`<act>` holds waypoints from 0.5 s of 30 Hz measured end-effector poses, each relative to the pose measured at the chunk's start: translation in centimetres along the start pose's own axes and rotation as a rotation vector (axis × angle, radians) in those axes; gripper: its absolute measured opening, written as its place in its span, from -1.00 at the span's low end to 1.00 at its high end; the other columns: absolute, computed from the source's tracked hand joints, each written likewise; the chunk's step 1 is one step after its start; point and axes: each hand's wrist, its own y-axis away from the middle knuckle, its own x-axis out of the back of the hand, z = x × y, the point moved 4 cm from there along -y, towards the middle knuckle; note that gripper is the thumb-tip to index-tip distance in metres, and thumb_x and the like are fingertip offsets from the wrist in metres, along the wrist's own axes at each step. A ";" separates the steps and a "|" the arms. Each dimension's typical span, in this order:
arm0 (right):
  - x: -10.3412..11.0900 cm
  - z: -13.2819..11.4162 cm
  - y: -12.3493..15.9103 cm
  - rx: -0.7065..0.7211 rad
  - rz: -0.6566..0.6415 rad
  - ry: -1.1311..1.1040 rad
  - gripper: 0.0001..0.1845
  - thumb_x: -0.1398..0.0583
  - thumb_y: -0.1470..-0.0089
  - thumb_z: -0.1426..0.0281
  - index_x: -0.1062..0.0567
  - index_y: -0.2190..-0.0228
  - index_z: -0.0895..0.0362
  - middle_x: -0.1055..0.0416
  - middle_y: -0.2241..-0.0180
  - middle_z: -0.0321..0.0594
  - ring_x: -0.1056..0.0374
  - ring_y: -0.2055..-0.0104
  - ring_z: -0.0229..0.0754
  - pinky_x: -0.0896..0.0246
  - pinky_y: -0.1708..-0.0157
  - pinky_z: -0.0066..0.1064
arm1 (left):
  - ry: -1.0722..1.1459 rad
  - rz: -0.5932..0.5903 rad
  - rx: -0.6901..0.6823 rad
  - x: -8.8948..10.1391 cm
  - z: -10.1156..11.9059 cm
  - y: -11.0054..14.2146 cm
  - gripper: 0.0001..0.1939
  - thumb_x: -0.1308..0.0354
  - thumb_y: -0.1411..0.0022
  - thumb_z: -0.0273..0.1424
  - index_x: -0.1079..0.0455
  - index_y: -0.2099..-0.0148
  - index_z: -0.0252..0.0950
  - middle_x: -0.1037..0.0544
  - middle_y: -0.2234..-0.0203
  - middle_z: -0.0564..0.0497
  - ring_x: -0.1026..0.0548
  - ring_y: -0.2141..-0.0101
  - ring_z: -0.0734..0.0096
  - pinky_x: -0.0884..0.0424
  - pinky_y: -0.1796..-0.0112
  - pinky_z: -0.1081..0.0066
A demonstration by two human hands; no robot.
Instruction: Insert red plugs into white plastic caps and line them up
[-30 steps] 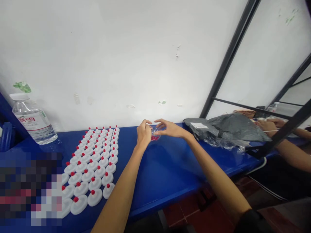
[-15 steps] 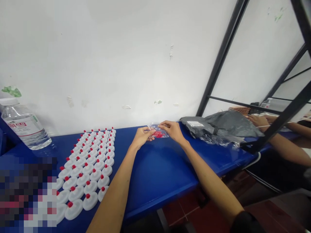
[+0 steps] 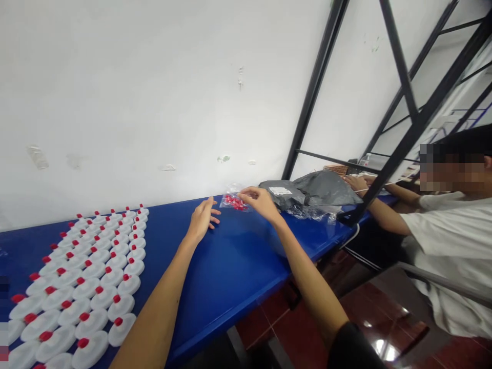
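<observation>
Between my hands, near the wall, is a clear plastic bag with several small red caps in it. My right hand pinches the bag's right edge between thumb and fingers. Just left of the bag, my left hand is apart from it, fingers spread and holding nothing. Rows of white, round, bottle-like pieces with red caps stand on the blue table to the left of my left arm.
Right of the bag lie a grey plastic sack and crumpled clear wrap. A black metal frame rises behind them. Beyond it a person in a white shirt sits, hands on the neighbouring table.
My left hand has let go of the bag and moved left with its fingers opening. My right hand keeps the bag. The view has turned right, showing more of the co-worker.
</observation>
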 end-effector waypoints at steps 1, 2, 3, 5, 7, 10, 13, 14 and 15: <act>1.5 0.0 0.9 -0.006 0.045 0.007 -0.62 -0.24 -0.10 0.12 -0.62 0.24 0.17 -0.60 0.26 -0.14 -0.45 0.26 -0.14 -0.27 0.21 -0.37 | -0.031 0.007 -0.007 -0.1 -0.1 0.0 -0.37 0.09 -0.30 0.12 -0.40 -0.02 -0.32 -0.61 0.33 -0.13 -0.55 0.52 0.38 -0.36 0.61 0.50; 3.1 0.1 2.1 -0.023 0.092 0.015 -0.61 -0.23 -0.11 0.11 -0.61 0.24 0.18 -0.59 0.26 -0.13 -0.45 0.27 -0.13 -0.28 0.22 -0.36 | -0.072 0.012 -0.022 -0.1 -0.2 0.0 -0.39 0.10 -0.31 0.10 -0.42 0.02 -0.32 -0.60 0.37 -0.10 -0.54 0.52 0.39 -0.36 0.60 0.50; 4.8 0.5 3.3 -0.061 0.111 0.034 -0.59 -0.20 -0.13 0.11 -0.61 0.23 0.19 -0.59 0.29 -0.13 -0.44 0.28 -0.11 -0.28 0.24 -0.35 | -0.114 0.018 -0.039 -0.2 -0.3 0.0 -0.43 0.10 -0.32 0.07 -0.43 0.06 -0.31 -0.59 0.40 -0.08 -0.54 0.52 0.39 -0.36 0.60 0.50; 8.3 1.9 5.9 -0.146 0.157 0.132 -0.55 -0.17 -0.14 0.08 -0.61 0.27 0.22 -0.58 0.35 -0.13 -0.43 0.33 -0.10 -0.26 0.28 -0.36 | -0.177 0.020 -0.066 -0.3 -0.3 0.1 -0.50 0.08 -0.33 0.01 -0.45 0.11 -0.29 -0.58 0.44 -0.06 -0.54 0.49 0.37 -0.37 0.58 0.50; 11.9 3.6 8.5 -0.245 0.204 0.283 -0.53 -0.17 -0.11 0.06 -0.63 0.27 0.20 -0.57 0.39 -0.16 -0.40 0.38 -0.11 -0.24 0.32 -0.35 | -0.201 0.030 -0.067 -0.3 -0.3 0.3 -0.55 0.06 -0.33 -0.04 -0.45 0.13 -0.28 -0.56 0.47 -0.04 -0.55 0.48 0.36 -0.38 0.57 0.49; 16.8 6.0 12.0 -0.363 0.263 0.506 -0.56 -0.19 -0.02 0.06 -0.65 0.33 0.15 -0.58 0.39 -0.16 -0.41 0.33 -0.04 -0.23 0.27 -0.31 | -0.212 0.044 -0.053 -0.3 -0.2 0.4 -0.60 0.04 -0.32 -0.08 -0.45 0.16 -0.27 -0.55 0.50 -0.03 -0.55 0.48 0.34 -0.38 0.58 0.48; 21.0 7.6 14.8 -0.469 0.343 0.609 -0.55 -0.18 0.05 0.06 -0.65 0.37 0.15 -0.59 0.36 -0.12 -0.44 0.27 0.04 -0.24 0.24 -0.27 | -0.217 0.044 -0.044 -0.3 0.0 0.5 -0.65 0.04 -0.32 -0.14 -0.45 0.18 -0.27 -0.55 0.50 -0.03 -0.55 0.48 0.33 -0.39 0.57 0.47; 22.2 8.0 15.5 -0.500 0.392 0.643 -0.55 -0.18 0.07 0.06 -0.66 0.38 0.15 -0.58 0.37 -0.11 -0.45 0.26 0.06 -0.24 0.23 -0.26 | -0.221 0.045 -0.039 -0.3 0.1 0.5 -0.68 0.02 -0.31 -0.17 -0.45 0.18 -0.27 -0.55 0.50 -0.03 -0.55 0.48 0.33 -0.39 0.57 0.47; 23.3 8.4 16.1 -0.538 0.439 0.672 -0.54 -0.18 0.08 0.06 -0.66 0.38 0.16 -0.57 0.42 -0.10 -0.45 0.26 0.08 -0.25 0.23 -0.24 | -0.225 0.048 -0.033 -0.3 0.1 0.5 -0.71 0.01 -0.29 -0.21 -0.45 0.19 -0.27 -0.55 0.51 -0.02 -0.55 0.48 0.34 -0.39 0.57 0.48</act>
